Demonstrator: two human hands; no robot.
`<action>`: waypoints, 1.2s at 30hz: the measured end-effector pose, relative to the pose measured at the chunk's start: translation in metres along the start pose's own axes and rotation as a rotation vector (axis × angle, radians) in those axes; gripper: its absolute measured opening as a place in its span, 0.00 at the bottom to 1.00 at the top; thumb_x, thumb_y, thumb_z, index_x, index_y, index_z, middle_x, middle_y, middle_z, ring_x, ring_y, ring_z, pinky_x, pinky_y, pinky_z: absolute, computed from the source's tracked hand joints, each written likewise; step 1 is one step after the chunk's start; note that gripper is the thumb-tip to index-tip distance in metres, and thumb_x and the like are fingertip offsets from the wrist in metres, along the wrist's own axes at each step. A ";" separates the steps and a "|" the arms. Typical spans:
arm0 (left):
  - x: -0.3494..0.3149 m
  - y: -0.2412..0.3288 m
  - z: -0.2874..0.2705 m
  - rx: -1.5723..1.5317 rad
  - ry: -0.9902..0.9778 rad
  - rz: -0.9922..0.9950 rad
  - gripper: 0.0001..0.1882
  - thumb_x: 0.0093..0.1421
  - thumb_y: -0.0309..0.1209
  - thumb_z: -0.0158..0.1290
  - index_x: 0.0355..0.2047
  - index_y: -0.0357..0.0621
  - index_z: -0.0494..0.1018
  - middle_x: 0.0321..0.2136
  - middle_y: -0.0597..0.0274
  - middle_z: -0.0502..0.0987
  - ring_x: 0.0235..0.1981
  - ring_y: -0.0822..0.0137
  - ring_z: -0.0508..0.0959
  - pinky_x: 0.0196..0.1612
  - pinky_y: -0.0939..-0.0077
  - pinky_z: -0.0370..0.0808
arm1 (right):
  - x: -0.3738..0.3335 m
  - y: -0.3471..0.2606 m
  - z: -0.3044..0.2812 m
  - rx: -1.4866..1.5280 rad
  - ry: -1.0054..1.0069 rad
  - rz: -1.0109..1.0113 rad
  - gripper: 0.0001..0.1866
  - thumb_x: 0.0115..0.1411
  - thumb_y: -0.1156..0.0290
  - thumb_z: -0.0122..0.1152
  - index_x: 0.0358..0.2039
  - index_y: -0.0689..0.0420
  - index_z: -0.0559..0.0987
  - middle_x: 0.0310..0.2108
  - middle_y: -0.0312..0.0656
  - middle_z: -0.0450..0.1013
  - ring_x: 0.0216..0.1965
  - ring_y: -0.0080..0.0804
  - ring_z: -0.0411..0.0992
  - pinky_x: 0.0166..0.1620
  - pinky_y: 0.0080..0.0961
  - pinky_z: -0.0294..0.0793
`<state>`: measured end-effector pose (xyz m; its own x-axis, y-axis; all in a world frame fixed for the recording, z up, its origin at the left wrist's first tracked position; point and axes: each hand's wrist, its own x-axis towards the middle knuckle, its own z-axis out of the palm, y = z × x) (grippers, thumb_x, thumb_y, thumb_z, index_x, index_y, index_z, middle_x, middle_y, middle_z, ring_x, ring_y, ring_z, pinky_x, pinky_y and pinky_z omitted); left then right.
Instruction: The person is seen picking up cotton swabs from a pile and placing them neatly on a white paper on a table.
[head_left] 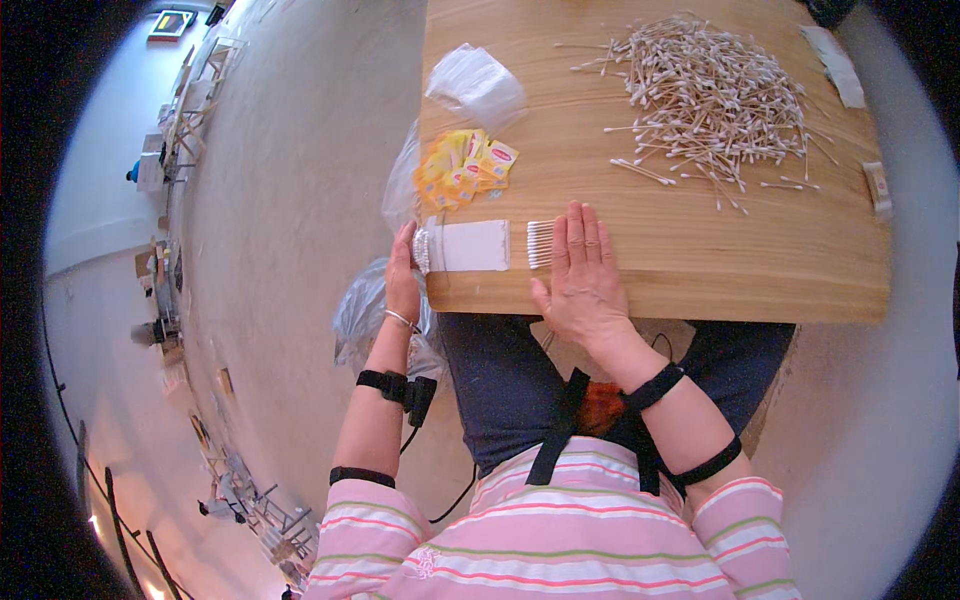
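Note:
My right hand [583, 285] lies flat on the wooden table near its front edge, fingers stretched out. A row of cotton swabs [540, 244] lies side by side, partly under this hand. To the left of the row is a flat white rectangular piece [474, 246], its material unclear. At its left end white swab-like tips [421, 251] are bunched together at the table's left edge. My left hand [402, 278] rests against these tips from the left, fingers extended. Whether it grips any of them is hard to see.
A large heap of loose cotton swabs [710, 95] covers the far right of the table [760, 255]. At the far left lie clear plastic bags [476, 82] and yellow-orange printed cards [462, 172]. Clear plastic [375, 310] hangs beside the left edge. White strips [834, 68] line the right edge.

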<state>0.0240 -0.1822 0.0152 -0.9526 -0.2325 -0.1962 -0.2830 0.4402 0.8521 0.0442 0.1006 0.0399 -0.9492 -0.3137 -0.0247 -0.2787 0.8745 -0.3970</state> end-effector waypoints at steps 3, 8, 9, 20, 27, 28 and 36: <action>0.000 0.003 -0.001 -0.082 -0.008 -0.027 0.29 0.67 0.47 0.27 0.58 0.38 0.61 0.57 0.55 0.63 0.58 0.63 0.63 0.61 0.71 0.55 | 0.000 0.000 -0.001 -0.022 0.022 -0.013 0.46 0.54 0.48 0.51 0.61 0.70 0.50 0.65 0.59 0.39 0.67 0.50 0.34 0.67 0.42 0.32; 0.002 -0.001 -0.001 -0.142 0.000 -0.030 0.30 0.67 0.48 0.27 0.58 0.38 0.61 0.56 0.55 0.64 0.57 0.63 0.63 0.61 0.71 0.55 | 0.001 -0.001 0.000 -0.026 0.013 -0.010 0.45 0.54 0.48 0.50 0.61 0.70 0.50 0.65 0.58 0.39 0.67 0.50 0.34 0.67 0.42 0.31; 0.002 -0.001 -0.001 -0.128 0.001 -0.030 0.31 0.67 0.49 0.27 0.58 0.38 0.61 0.56 0.55 0.65 0.57 0.63 0.63 0.61 0.71 0.55 | 0.001 -0.001 0.000 -0.020 0.013 -0.008 0.45 0.54 0.48 0.50 0.61 0.69 0.50 0.65 0.58 0.38 0.67 0.50 0.34 0.67 0.41 0.31; 0.005 -0.010 -0.004 0.064 0.388 0.122 0.22 0.64 0.34 0.42 0.55 0.33 0.62 0.53 0.48 0.67 0.55 0.59 0.67 0.58 0.70 0.60 | 0.011 -0.010 0.016 -0.062 0.078 0.131 0.44 0.57 0.49 0.48 0.62 0.70 0.47 0.65 0.57 0.37 0.67 0.50 0.33 0.66 0.43 0.32; 0.010 -0.049 -0.029 -0.192 0.388 -0.040 0.24 0.65 0.36 0.42 0.55 0.32 0.61 0.54 0.49 0.67 0.54 0.62 0.67 0.56 0.72 0.63 | 0.022 -0.021 0.014 -0.077 0.176 0.208 0.43 0.57 0.56 0.51 0.62 0.69 0.45 0.65 0.58 0.37 0.67 0.53 0.33 0.66 0.46 0.32; 0.012 -0.053 -0.030 -0.276 0.372 -0.081 0.23 0.65 0.36 0.43 0.56 0.32 0.61 0.54 0.51 0.66 0.55 0.63 0.66 0.56 0.74 0.63 | 0.022 -0.026 0.013 -0.096 0.179 0.189 0.43 0.57 0.56 0.51 0.62 0.69 0.45 0.65 0.58 0.37 0.67 0.53 0.33 0.66 0.46 0.32; 0.011 -0.042 -0.002 -0.914 0.326 -0.217 0.25 0.65 0.46 0.41 0.50 0.35 0.65 0.44 0.56 0.72 0.45 0.67 0.72 0.47 0.76 0.69 | 0.068 -0.108 0.036 0.726 0.184 -0.207 0.30 0.60 0.72 0.42 0.61 0.69 0.50 0.63 0.59 0.45 0.66 0.50 0.42 0.66 0.37 0.39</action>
<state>0.0255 -0.2051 -0.0215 -0.7743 -0.5160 -0.3663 -0.1220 -0.4463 0.8865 0.0148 -0.0287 0.0479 -0.9150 -0.3223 0.2426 -0.3474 0.3237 -0.8801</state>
